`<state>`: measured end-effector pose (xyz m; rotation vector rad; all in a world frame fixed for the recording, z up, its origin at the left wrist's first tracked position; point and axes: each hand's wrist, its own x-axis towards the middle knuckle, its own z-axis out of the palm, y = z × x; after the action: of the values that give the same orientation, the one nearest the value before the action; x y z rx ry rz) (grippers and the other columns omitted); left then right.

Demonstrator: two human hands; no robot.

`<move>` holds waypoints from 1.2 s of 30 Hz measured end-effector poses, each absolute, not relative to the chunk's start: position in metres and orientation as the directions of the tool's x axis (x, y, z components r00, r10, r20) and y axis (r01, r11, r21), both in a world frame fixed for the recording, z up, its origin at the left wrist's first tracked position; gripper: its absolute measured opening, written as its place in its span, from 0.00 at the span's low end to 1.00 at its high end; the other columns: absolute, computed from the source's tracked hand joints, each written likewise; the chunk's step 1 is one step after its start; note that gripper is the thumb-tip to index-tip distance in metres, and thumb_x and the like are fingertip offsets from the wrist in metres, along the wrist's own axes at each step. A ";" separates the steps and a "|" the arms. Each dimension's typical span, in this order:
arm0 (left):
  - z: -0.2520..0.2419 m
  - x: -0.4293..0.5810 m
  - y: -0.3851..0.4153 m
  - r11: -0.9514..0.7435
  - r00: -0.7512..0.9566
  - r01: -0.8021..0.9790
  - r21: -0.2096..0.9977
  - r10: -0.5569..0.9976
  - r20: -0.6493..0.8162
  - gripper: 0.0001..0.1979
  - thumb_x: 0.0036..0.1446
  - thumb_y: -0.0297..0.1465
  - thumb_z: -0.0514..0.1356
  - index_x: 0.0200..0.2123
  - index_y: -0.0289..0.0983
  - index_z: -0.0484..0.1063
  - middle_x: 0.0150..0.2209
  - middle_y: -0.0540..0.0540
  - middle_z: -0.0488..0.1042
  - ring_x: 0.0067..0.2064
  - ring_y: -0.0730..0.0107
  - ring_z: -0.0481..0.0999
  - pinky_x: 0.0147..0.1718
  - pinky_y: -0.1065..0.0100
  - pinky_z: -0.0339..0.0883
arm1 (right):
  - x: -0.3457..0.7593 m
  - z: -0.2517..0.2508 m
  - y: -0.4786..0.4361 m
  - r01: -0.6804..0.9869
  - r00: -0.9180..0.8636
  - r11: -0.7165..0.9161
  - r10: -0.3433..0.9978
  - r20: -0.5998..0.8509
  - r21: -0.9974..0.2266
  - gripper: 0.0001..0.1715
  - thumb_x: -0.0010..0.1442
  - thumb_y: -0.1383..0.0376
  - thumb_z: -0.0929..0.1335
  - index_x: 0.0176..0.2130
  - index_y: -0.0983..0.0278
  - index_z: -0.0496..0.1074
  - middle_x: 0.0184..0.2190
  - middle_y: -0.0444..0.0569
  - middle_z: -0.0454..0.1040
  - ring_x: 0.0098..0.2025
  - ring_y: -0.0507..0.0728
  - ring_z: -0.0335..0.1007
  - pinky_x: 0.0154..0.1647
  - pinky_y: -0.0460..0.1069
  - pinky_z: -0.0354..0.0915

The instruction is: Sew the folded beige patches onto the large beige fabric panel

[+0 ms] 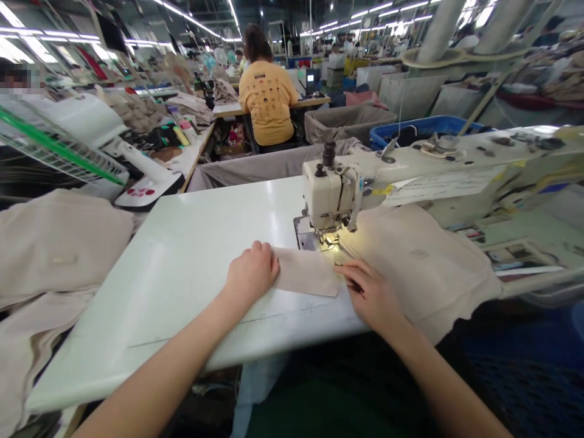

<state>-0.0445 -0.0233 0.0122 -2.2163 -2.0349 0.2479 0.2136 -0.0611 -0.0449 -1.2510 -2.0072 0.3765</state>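
Note:
A small beige fabric piece (305, 272) lies flat on the sewing table, its far edge close to the presser foot (329, 241) of a sewing machine (331, 191). My left hand (253, 271) is closed over the piece's left end, knuckles up. At the right edge of the same piece, my right hand (371, 295) has its fingers drawn together in a pinch; a small dark spot shows by the fingertips, too small to name. The machine's lamp lights the needle area. To the right of my right hand, a larger beige fabric panel (424, 267) spreads under the machine arm and hangs over the table edge.
The pale table (196, 261) has a ruler marking along its front. Stacked beige fabric (59, 243) lies at the left, with a white fan (86, 128) behind it. Ahead are a cloth-lined bin (255, 167), a blue basket (429, 125) and a seated person (269, 100) in yellow.

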 end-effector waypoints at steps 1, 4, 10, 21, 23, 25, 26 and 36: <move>0.013 -0.045 -0.024 -0.080 0.074 0.977 -0.198 0.997 -0.037 0.15 0.67 0.36 0.48 0.41 0.33 0.69 0.39 0.39 0.73 0.38 0.54 0.78 0.29 0.62 0.68 | 0.214 -0.043 -0.062 0.660 -0.298 0.490 0.867 0.400 -0.570 0.25 0.56 0.78 0.61 0.47 0.61 0.77 0.44 0.50 0.75 0.44 0.55 0.75 0.42 0.47 0.71; 0.014 -0.041 -0.025 -0.073 0.072 0.979 -0.190 0.997 -0.014 0.13 0.66 0.34 0.50 0.40 0.33 0.70 0.38 0.38 0.73 0.39 0.53 0.77 0.29 0.61 0.68 | 0.213 -0.038 -0.063 0.701 -0.381 0.496 0.868 0.319 -0.512 0.25 0.53 0.79 0.62 0.44 0.61 0.77 0.43 0.50 0.75 0.43 0.55 0.76 0.42 0.47 0.71; -0.001 -0.010 -0.029 -0.686 0.689 0.724 -0.068 0.715 0.120 0.15 0.69 0.29 0.50 0.56 0.37 0.67 0.58 0.40 0.70 0.61 0.57 0.66 0.55 0.57 0.63 | 0.211 -0.035 -0.065 0.739 -0.447 0.515 0.857 0.254 -0.434 0.29 0.51 0.80 0.62 0.47 0.61 0.77 0.53 0.50 0.76 0.46 0.56 0.77 0.46 0.48 0.73; -0.009 0.011 -0.011 -0.626 0.618 0.780 0.005 0.771 0.152 0.16 0.69 0.36 0.53 0.56 0.36 0.67 0.54 0.42 0.72 0.55 0.58 0.70 0.49 0.59 0.65 | 0.203 -0.034 -0.040 0.782 -0.437 0.472 0.881 0.182 -0.407 0.30 0.56 0.79 0.62 0.54 0.61 0.74 0.59 0.49 0.74 0.53 0.57 0.75 0.54 0.51 0.72; -0.010 0.010 -0.009 -0.621 0.610 0.784 0.017 0.775 0.162 0.16 0.69 0.36 0.53 0.56 0.36 0.67 0.54 0.41 0.72 0.56 0.58 0.69 0.50 0.58 0.65 | 0.202 -0.034 -0.039 0.780 -0.430 0.470 0.882 0.193 -0.413 0.29 0.57 0.79 0.62 0.53 0.61 0.75 0.58 0.49 0.74 0.53 0.57 0.76 0.53 0.50 0.72; -0.011 0.010 -0.008 -0.615 0.604 0.788 0.020 0.779 0.168 0.17 0.69 0.36 0.54 0.56 0.36 0.67 0.54 0.40 0.72 0.56 0.57 0.69 0.50 0.57 0.65 | 0.202 -0.034 -0.039 0.778 -0.422 0.470 0.883 0.208 -0.416 0.28 0.57 0.78 0.63 0.53 0.62 0.74 0.58 0.50 0.74 0.52 0.57 0.76 0.52 0.50 0.73; -0.011 0.010 -0.007 -0.615 0.604 0.788 0.020 0.779 0.168 0.17 0.69 0.35 0.54 0.56 0.36 0.66 0.54 0.40 0.71 0.56 0.57 0.69 0.50 0.57 0.65 | 0.202 -0.034 -0.039 0.777 -0.420 0.472 0.882 0.216 -0.417 0.27 0.58 0.78 0.63 0.53 0.62 0.74 0.58 0.50 0.74 0.52 0.57 0.76 0.52 0.50 0.73; -0.014 0.011 -0.007 -0.601 0.590 0.799 0.014 0.788 0.173 0.17 0.70 0.36 0.51 0.57 0.37 0.66 0.55 0.40 0.71 0.57 0.55 0.69 0.51 0.56 0.65 | 0.201 -0.032 -0.038 0.777 -0.416 0.474 0.881 0.226 -0.414 0.29 0.57 0.79 0.63 0.53 0.60 0.74 0.58 0.48 0.75 0.51 0.56 0.76 0.51 0.49 0.73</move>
<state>0.0111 -0.0074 -0.0136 -2.7433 -1.3706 -0.2497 0.2006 -0.0376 -0.0325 -1.3849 -2.3154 0.3430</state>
